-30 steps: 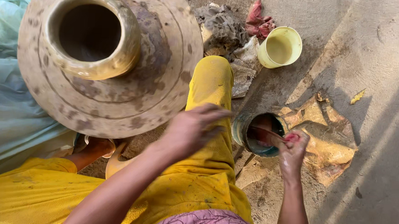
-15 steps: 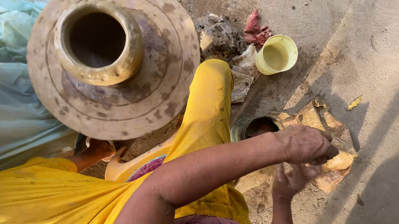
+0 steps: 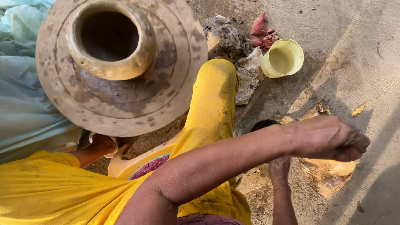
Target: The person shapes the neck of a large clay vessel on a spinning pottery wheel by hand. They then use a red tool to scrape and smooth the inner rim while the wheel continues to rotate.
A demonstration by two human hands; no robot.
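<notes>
Hands cross above the ground: I see my left hand [image 3: 328,138] loosely curled, holding nothing visible; my right hand [image 3: 280,171] hides beneath, grip unclear. Wet clay pot [image 3: 110,39] sits on the wheel [image 3: 164,97] well left—soft, slippery, best cupped low.

You see a tan clay pot [image 3: 110,41] blotched dark brown, yellow trousers [image 3: 209,113], a pale yellow cup [image 3: 282,58], and a red rag [image 3: 263,34].
</notes>
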